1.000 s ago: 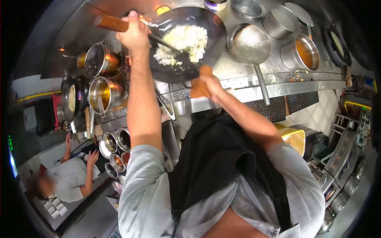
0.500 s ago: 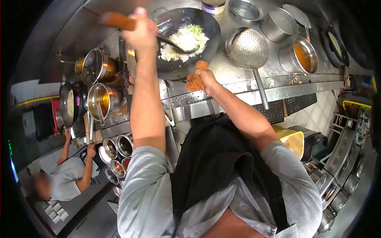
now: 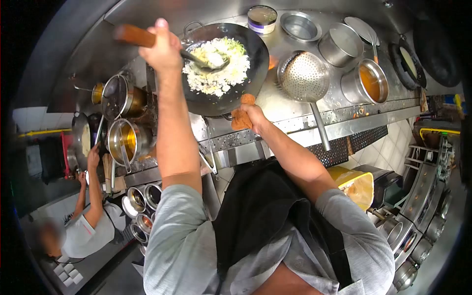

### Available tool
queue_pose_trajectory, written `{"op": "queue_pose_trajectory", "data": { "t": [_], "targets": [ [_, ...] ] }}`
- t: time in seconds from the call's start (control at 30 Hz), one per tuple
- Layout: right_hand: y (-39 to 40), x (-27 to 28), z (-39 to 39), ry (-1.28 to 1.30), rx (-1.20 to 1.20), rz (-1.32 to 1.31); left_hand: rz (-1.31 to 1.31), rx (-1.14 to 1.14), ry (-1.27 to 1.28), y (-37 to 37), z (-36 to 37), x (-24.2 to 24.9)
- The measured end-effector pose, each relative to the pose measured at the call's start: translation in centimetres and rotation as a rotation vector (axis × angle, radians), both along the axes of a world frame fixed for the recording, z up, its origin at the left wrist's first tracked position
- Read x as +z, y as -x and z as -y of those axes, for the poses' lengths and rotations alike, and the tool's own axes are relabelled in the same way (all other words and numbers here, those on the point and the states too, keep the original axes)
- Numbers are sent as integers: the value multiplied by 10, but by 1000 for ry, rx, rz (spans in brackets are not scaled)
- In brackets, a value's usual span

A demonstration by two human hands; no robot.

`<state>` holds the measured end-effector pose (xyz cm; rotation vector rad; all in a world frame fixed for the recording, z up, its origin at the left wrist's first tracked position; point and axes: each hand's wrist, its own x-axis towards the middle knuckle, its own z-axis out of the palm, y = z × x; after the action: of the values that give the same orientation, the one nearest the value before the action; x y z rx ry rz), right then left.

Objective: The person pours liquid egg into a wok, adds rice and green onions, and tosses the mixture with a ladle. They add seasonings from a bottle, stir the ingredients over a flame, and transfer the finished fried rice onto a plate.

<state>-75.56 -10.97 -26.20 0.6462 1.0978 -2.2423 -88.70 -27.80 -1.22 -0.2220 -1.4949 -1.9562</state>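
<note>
Two bare hands are engaged at the wok (image 3: pixel 256 55), seen in the head view, the only view supplied.

Left hand (image 3: pixel 166 49): fingers closed around the wooden handle of the ladle (image 3: pixel 133 35), thumb raised. The handle points outward to the left; the dark metal bowl of the ladle lies within the food (image 3: pixel 221 81), a loose mass of white grains, apparently rice, mixed with pale green pieces. The food is inside the wok, mostly toward its middle, with small fragments on the near wall.

Right hand (image 3: pixel 254 118): fingers clenched on a folded brown cloth (image 3: pixel 241 120) at the near edge of the wok, beside the near loop handle. Whether the fingers grip that loop through the cloth cannot be determined. The far loop handle (image 3: pixel 193 24) is ungripped.

Adjacent equipment: the perforated skimmer (image 3: pixel 304 76) rests right of the wok; a saucepan (image 3: pixel 350 89) of orange liquid stands beyond it. A flame (image 3: pixel 272 62) shows between wok and skimmer. At far left, a co-worker (image 3: pixel 91 231) reaches toward another pan.

Step in hand, as judged: stirring and turning the grains. A further stroke would call for a steadied rim and the ladle bowl low against the metal, so that grains lift without spilling.
</note>
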Motion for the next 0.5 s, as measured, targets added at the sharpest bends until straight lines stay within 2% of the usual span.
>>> {"op": "queue_pose_trajectory", "data": {
  "t": [0.03,0.07,0.1,0.17,0.23,0.27,0.3,0.37,0.4,0.43,0.5],
  "targets": [
    [-3,1,0,11,3,21,-23,79,29,5,-1,-29],
    [-6,0,1,10,11,21,80,-103,-80,12,4,-46],
    [-1,-1,2,21,11,23,64,-102,-79,22,6,-30],
    [-10,10,0,25,17,37,284,-121,-38,32,13,3],
    [-11,58,-1,-70,10,171,177,-56,-75,15,8,40],
    [-7,58,0,-69,14,170,80,-44,-133,12,6,37],
    [-5,55,-1,-101,90,187,-12,-30,-194,7,6,25],
    [-6,40,-4,-136,184,206,81,47,-160,21,9,-47],
    [0,22,-7,-4,247,167,228,113,-121,9,11,-30],
    [7,12,-10,128,308,128,217,117,-121,15,16,-16],
    [-11,23,-13,158,292,138,319,-89,-149,22,37,1]
  ]
}}
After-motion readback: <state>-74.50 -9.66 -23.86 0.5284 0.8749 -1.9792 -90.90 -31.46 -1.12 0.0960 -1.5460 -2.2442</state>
